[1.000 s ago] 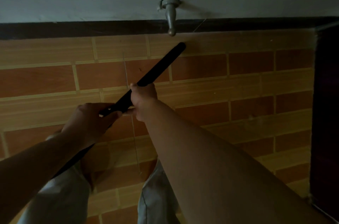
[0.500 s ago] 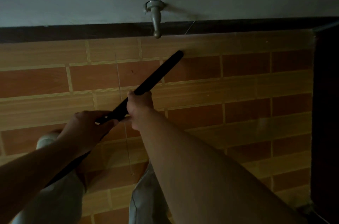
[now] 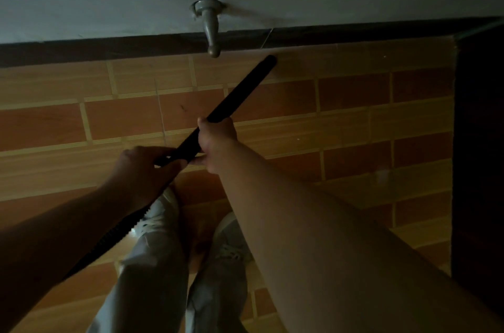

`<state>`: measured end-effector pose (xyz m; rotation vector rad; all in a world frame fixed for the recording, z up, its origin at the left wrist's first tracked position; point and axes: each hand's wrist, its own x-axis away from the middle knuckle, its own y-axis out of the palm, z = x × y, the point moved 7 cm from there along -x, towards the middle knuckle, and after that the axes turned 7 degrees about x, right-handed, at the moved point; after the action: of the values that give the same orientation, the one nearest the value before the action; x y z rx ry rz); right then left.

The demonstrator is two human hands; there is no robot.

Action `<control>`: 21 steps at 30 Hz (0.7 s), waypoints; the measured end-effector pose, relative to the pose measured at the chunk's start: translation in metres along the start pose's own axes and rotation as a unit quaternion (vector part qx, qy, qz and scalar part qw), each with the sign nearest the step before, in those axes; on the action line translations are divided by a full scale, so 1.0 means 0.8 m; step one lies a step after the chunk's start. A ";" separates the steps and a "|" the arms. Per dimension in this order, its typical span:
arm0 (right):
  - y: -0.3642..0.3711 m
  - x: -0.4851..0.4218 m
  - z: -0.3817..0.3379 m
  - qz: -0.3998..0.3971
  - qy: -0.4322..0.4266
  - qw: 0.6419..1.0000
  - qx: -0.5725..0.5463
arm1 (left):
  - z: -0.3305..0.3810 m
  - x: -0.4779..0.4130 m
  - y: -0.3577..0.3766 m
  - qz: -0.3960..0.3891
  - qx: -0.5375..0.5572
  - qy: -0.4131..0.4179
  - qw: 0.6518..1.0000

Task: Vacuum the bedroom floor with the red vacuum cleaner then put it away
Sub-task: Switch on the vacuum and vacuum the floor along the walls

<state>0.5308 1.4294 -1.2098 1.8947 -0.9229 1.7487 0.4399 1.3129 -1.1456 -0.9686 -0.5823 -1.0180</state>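
Observation:
A black vacuum tube point(image 3: 240, 89) slants from the lower left up to the right, its tip close to the dark skirting board. My right hand point(image 3: 216, 139) grips the tube about halfway along. My left hand point(image 3: 141, 169) holds it just behind, where the tube joins a ribbed black hose point(image 3: 109, 240) that runs down to the left. The red vacuum body is out of view. The room is dim.
Orange wood-pattern floor tiles point(image 3: 354, 119) meet a dark skirting board point(image 3: 81, 50) under a pale wall. A grey door stopper point(image 3: 210, 24) sticks out of the wall near the tube's tip. Dark furniture point(image 3: 480, 141) stands at the right. My shoes point(image 3: 161, 212) are below.
The tube's tip has pushed forward to the skirting board, just right of the door stopper. Both hands keep their hold on the tube.

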 end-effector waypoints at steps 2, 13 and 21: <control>-0.008 0.000 0.013 0.004 0.005 1.000 0.021 | -0.006 0.006 0.014 -0.010 -0.007 -0.004 1.000; -0.024 0.026 0.060 0.025 0.046 0.998 -0.045 | -0.003 0.024 0.028 -0.077 -0.068 0.017 0.995; -0.044 0.026 0.066 0.007 0.062 0.993 -0.098 | 0.009 0.028 0.037 -0.082 -0.074 0.013 0.994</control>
<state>0.5936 1.4137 -1.1916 1.6408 -1.0227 1.6965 0.4762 1.3150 -1.1361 -1.0495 -0.5770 -1.2321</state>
